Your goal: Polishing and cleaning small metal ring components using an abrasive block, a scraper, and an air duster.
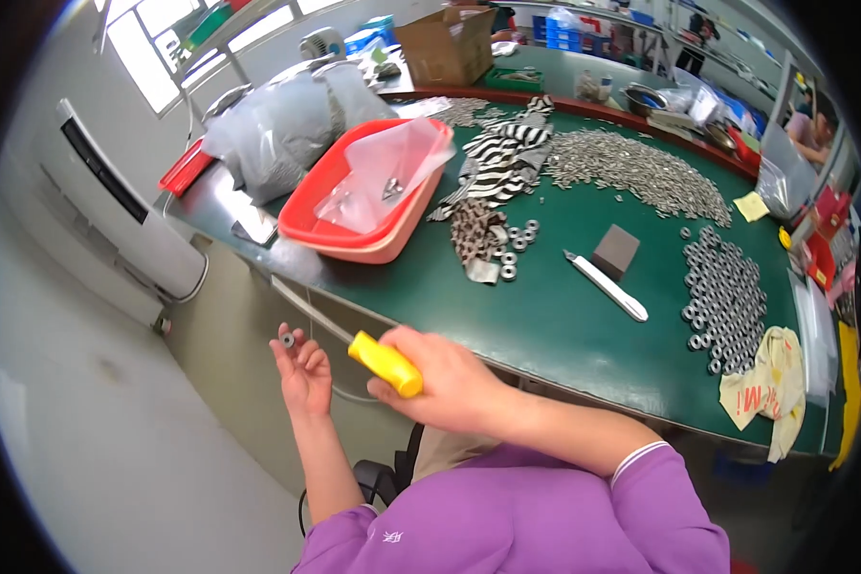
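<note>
My left hand [306,371] is raised off the table's front edge, its fingertips pinching a small grey metal ring [287,340]. To its right, my right hand [440,376] is closed round the yellow handle of a file [385,364]. The file's long, narrow metal blade points up and to the left, above and apart from the ring. On the green table [545,325] beyond my hands, several similar rings [509,259] lie beside a leopard-print cloth [476,234]. A large cluster of dark-rimmed rings [724,297] spreads over the right side.
A red plastic basin [301,225] holding clear bags stands at the table's left. A white pen-like tool [607,287] lies by a dark grey block [616,252]. Behind are a striped cloth [507,158], a heap of small metal parts [631,167] and a cardboard box [445,48].
</note>
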`<state>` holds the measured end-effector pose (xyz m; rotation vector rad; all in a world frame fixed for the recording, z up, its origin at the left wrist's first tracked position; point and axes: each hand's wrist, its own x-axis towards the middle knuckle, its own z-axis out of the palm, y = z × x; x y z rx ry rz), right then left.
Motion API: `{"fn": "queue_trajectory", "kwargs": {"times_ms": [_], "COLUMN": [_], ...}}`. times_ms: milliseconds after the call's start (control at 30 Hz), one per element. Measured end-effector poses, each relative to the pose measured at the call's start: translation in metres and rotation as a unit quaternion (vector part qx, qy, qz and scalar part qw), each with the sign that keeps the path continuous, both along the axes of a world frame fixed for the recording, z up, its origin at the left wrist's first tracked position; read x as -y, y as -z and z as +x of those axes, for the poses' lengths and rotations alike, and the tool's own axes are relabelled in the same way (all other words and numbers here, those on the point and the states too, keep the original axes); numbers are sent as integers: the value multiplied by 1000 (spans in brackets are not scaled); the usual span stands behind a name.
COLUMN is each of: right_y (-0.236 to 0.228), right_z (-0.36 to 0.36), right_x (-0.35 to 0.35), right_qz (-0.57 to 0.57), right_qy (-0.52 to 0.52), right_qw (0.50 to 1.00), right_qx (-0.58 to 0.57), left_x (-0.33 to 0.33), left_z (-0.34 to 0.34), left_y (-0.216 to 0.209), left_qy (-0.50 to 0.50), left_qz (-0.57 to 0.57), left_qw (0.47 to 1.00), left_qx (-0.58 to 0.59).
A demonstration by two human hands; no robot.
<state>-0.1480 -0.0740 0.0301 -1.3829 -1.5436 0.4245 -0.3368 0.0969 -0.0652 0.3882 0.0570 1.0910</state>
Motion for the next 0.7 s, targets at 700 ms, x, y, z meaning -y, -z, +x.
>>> {"fn": "queue_trajectory", "kwargs": {"times_ms": [700], "right_y": [-34], "right_z": [10], "right_x": [-227], "right_qz": [-141], "right_qy": [91], "right_qw": [986], "right_qx": [5], "left_x": [32], "left_z": [-5], "left_y": [-57], "left_qy": [-128], "left_qz": [180], "left_qw": [969], "left_qx": [-111]}}
